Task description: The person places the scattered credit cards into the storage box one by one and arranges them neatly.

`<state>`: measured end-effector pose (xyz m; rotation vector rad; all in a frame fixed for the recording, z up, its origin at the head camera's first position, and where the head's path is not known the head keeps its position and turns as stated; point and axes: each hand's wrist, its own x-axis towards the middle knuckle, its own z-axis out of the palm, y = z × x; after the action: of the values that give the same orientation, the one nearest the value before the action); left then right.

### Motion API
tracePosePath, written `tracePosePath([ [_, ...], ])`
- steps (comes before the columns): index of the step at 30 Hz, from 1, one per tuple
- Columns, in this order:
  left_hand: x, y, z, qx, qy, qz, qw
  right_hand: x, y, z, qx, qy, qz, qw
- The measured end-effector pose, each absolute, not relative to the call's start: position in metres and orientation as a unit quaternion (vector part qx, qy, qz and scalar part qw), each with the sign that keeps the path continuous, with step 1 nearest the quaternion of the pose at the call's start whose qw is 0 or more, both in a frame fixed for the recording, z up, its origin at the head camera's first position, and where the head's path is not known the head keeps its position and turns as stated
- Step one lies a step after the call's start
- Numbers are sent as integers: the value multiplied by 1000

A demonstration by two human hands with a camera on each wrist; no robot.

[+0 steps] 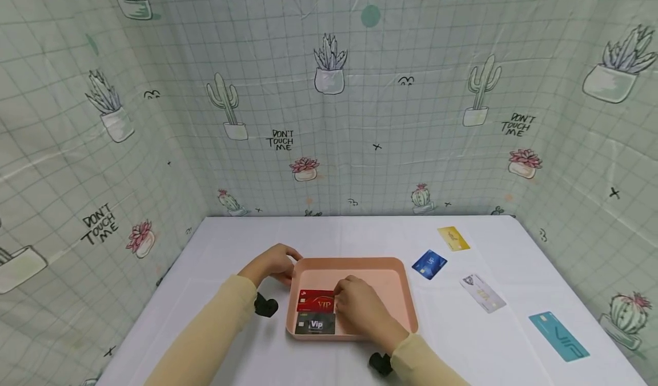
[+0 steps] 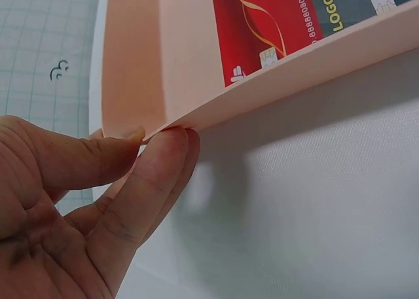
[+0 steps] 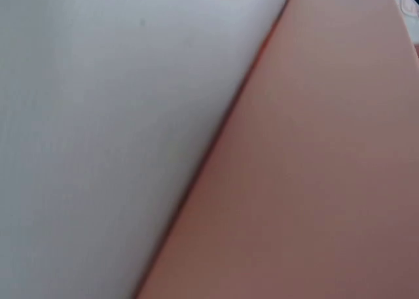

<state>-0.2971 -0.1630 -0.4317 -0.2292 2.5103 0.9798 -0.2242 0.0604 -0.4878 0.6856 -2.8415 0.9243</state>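
Observation:
In the head view a shallow pink tray lies on the white table. My left hand is at its far left corner; in the left wrist view the thumb and fingers pinch the rim. Inside the tray, at the left, a red VIP card lies just above a black Vip card, both with their chips to the left. Over the tray, my right hand has curled fingers at the red card's right edge; its fingertips are partly hidden. The right wrist view shows no hand, only tray and tablecloth.
Right of the tray lie a gold card, a blue VIP card, a silver-white card and a teal VIP card. A cloth backdrop with cactus drawings rises behind the table and at both sides.

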Motion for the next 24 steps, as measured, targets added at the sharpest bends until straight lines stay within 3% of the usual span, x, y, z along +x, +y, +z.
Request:
tracePosePath([
  [13, -292, -164, -433, -75, 906, 360, 210, -229, 86, -479, 148, -942, 301, 27],
  [24, -291, -162, -435, -73, 907, 362, 202, -232, 113, -482, 151, -951, 258, 83],
])
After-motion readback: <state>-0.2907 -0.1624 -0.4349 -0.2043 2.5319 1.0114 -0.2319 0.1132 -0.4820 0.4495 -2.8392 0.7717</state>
